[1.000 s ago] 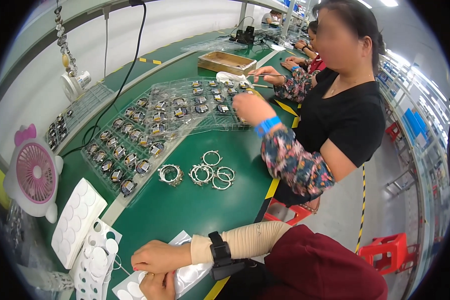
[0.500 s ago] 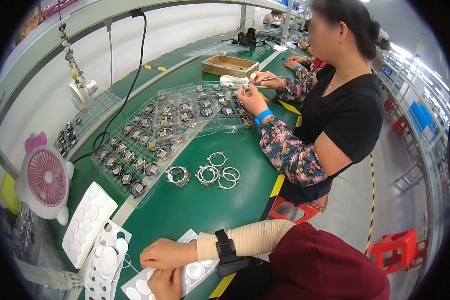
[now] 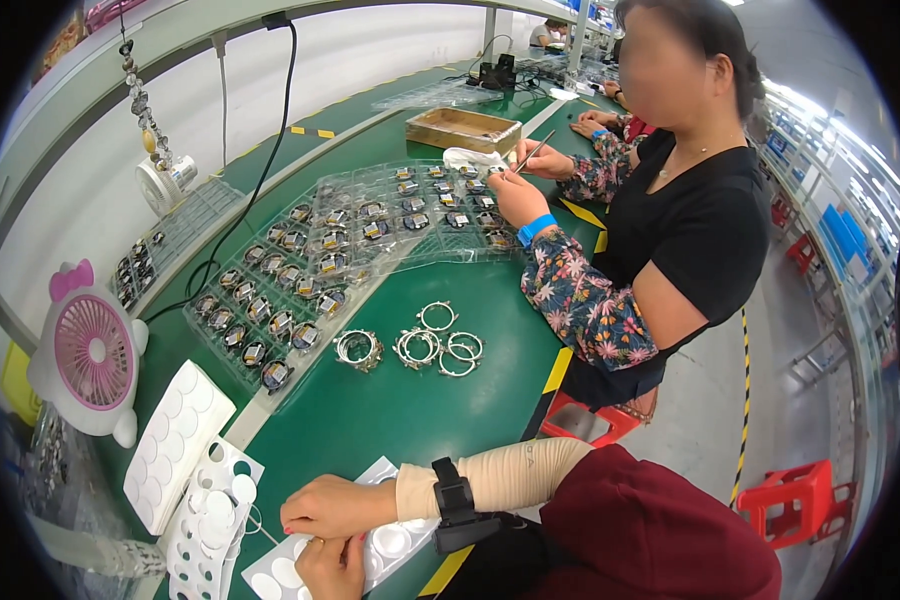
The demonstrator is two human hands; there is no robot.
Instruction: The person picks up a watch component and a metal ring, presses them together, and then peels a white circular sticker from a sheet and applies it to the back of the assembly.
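My right hand (image 3: 338,506), its forearm in a cream sleeve with a black wrist device (image 3: 455,500), lies over a sheet of white round stickers (image 3: 390,541). Its fingers are curled closed. Just below, my left hand (image 3: 332,568), with a ring on one finger, meets it, fingers bent in and tips partly covered by the right hand. Whatever the fingers pinch is hidden. A thin pale ring (image 3: 256,519) shows just left of my right fingertips. Beside it lie a punched-out sticker sheet (image 3: 182,560) with loose white discs and a stack of white sticker sheets (image 3: 173,452).
Metal rings (image 3: 416,347) lie mid-table; clear trays (image 3: 300,245) of small round assemblies lie behind. A pink-and-white fan (image 3: 95,352) stands left, near a black cable (image 3: 260,160). On the right a co-worker (image 3: 700,220) holds a thin tool (image 3: 537,150). A wooden box (image 3: 462,130) sits farther back.
My hands have stayed almost still. The co-worker's head has turned, and their hands have shifted slightly right, with the thin tool now tilted steeply upward.
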